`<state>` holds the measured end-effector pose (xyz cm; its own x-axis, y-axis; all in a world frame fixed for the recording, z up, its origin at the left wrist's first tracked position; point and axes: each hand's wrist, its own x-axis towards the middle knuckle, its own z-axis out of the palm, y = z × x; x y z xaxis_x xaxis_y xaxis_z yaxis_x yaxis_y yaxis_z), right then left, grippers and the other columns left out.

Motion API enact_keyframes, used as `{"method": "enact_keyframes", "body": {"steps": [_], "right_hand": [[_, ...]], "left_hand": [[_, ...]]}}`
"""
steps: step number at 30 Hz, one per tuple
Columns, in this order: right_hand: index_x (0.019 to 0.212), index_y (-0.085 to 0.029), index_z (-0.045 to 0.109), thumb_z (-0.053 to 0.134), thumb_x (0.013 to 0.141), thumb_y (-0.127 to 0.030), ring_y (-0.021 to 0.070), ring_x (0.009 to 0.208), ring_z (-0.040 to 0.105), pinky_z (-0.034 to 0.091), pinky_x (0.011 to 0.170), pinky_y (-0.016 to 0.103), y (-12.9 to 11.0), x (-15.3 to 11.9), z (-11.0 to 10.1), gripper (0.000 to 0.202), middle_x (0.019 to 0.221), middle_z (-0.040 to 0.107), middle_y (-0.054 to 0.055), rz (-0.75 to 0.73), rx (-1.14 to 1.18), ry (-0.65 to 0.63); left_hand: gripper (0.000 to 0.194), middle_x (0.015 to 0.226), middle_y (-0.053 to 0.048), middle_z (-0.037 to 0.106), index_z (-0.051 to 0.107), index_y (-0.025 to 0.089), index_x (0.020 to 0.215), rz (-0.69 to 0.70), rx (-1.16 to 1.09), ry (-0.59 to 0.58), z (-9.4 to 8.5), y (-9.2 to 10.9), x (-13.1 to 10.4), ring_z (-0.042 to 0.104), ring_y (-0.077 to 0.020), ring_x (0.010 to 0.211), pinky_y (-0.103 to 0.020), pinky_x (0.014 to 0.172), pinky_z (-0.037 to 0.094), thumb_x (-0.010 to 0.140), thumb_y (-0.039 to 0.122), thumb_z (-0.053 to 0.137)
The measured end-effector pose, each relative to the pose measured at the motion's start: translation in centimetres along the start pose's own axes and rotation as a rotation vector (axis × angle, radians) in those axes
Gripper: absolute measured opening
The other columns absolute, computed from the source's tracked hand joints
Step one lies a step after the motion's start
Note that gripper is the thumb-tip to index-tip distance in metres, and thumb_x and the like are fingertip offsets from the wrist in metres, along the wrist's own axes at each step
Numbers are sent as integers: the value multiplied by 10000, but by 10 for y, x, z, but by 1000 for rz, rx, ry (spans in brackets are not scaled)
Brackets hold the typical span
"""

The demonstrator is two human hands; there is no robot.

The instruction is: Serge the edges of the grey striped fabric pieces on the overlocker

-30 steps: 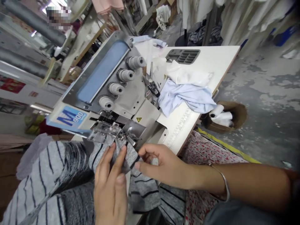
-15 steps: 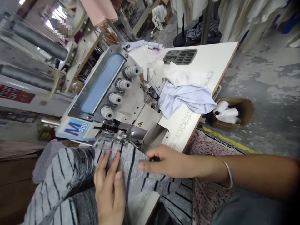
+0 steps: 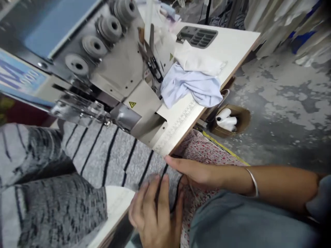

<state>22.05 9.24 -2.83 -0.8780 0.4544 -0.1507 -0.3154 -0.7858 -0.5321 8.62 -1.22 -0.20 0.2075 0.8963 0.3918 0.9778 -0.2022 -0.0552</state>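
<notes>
Striped cloth (image 3: 116,160) spanned from the foot (image 3: 107,120), at 11 o'clock of the left hand (image 3: 156,210), to that hand's fingers, which rested on its near end with the thumb apart. Right hand (image 3: 198,170): thumb at the cloth's edge, fingers mostly hidden, grip indeterminable. Judged best: edge straight, cloth flat, tension light and even.

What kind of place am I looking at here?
Most likely a garment workshop: there is an industrial sewing machine with striped grey fabric spread in front of it, a cardboard box of white spools, and pale cloth hanging beyond.
</notes>
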Motion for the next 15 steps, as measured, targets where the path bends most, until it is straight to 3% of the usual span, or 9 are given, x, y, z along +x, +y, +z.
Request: {"method": "enact_keyframes", "body": {"steps": [3,6,8,11,13,15], "right_hand": [[1078,-150,662,435,859,-770,218,1067,580,421,991,380,3,-13,1,695,1099,647,94,-10,-32,3],[1057,-154,651,417,843,-797,210,1071,561,395,993,362,0,-20,5,718,1114,633,99,-33,-78,-60],[1001,-150,640,383,828,-827,199,979,576,396,959,359,1,-22,5,745,1020,638,92,3,-60,-99],[904,-163,592,402,818,-829,159,867,549,395,889,320,7,-23,3,697,894,594,43,38,-38,-41],[833,-171,543,477,814,-797,130,780,504,391,809,286,11,-22,3,629,819,537,2,28,-60,-6],[758,-173,494,531,826,-747,111,708,440,367,734,267,13,-20,4,579,745,473,-27,-21,-148,-8]], "left_hand": [[468,1016,-133,622,567,150,1272,-15,60,22,2,5,-5,538,-257,908,-413,873,377,841,294,681],[260,905,-63,646,609,145,1094,-51,-211,40,-3,14,-4,575,-165,807,-303,783,428,839,106,642],[156,834,-10,630,602,168,986,-289,-470,93,-4,25,-5,590,-113,744,-230,724,459,858,79,600],[18,738,37,577,573,195,888,-699,-757,192,-1,40,-11,576,-80,602,-186,590,465,904,187,576],[57,706,44,572,570,197,869,-770,-849,193,2,44,-14,578,-79,565,-178,555,470,919,224,564],[67,733,29,599,593,196,868,-727,-865,133,4,42,-16,602,-91,618,-188,598,493,919,232,568]]}}
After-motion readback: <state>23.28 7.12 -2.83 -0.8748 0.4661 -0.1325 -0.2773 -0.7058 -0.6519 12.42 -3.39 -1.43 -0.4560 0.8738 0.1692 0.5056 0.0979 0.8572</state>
